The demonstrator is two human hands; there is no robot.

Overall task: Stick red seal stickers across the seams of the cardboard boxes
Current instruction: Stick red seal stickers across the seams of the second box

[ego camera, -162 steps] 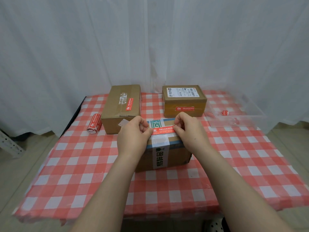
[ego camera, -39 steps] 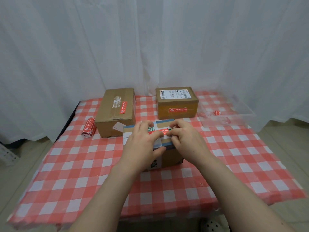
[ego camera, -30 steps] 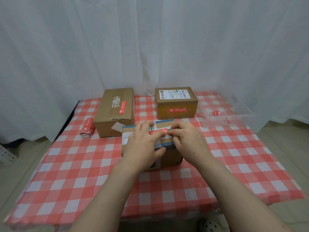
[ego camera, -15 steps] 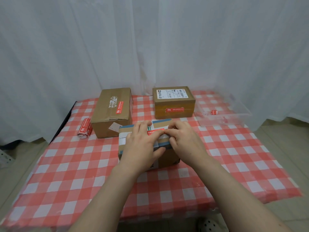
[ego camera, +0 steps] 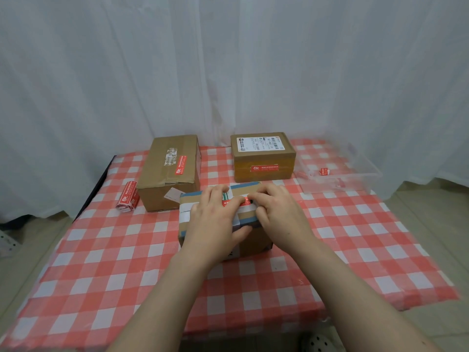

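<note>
Pinched by its ends a few seconds ago, the red seal sticker (ego camera: 238,201) now lies pressed across the tape seam on top of the near blue-taped cardboard box (ego camera: 253,246), which has slid a little leftward.

My left hand (ego camera: 215,224) lays its fingers flat and close together over the sticker's left end, thumb against the box's near edge. The bent fingertips of my right hand (ego camera: 276,214) press down on the right end. The box sits mid-table on a red-and-white checked tablecloth (ego camera: 114,250). Behind it are two brown cardboard boxes (ego camera: 170,179) (ego camera: 264,154), a roll of red stickers (ego camera: 127,197) at the left and a clear plastic tray (ego camera: 365,175) at the right. A white curtain (ego camera: 228,72) hangs behind, above a pale floor (ego camera: 436,212).
</note>
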